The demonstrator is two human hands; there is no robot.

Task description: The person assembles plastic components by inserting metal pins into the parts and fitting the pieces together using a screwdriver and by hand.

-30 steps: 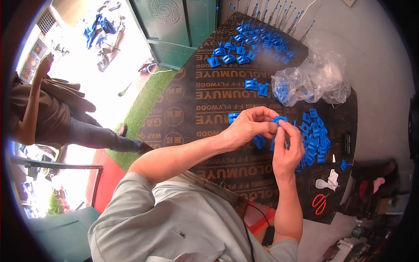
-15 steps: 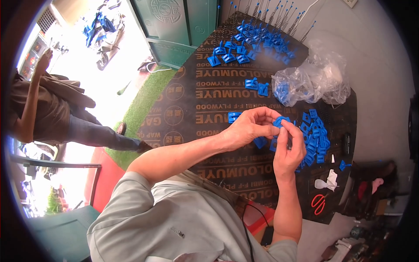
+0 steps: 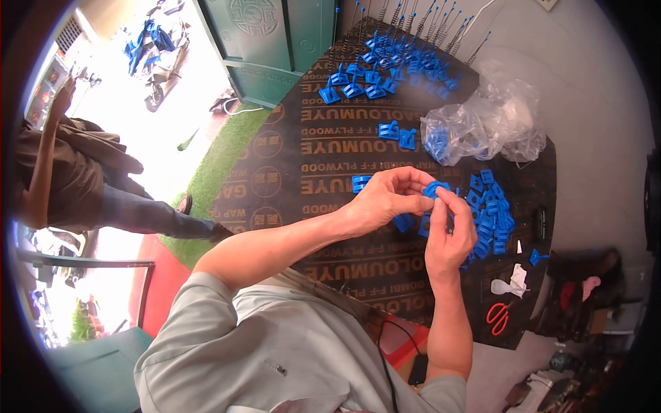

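The fingers of the left hand (image 3: pixel 385 201) and right hand (image 3: pixel 452 233) close together on a small blue plastic piece (image 3: pixel 435 187), pinching it above the dark printed plywood desk (image 3: pixel 323 148). Since half a second ago, little changes: the view shifts slightly, while both hands keep nearly the same pose, so the handling of that piece seems unfinished. The heap of flat blue plastic parts (image 3: pixel 494 219) lies just right of the right hand; the crumpled clear plastic bag (image 3: pixel 513 124) sits beyond.
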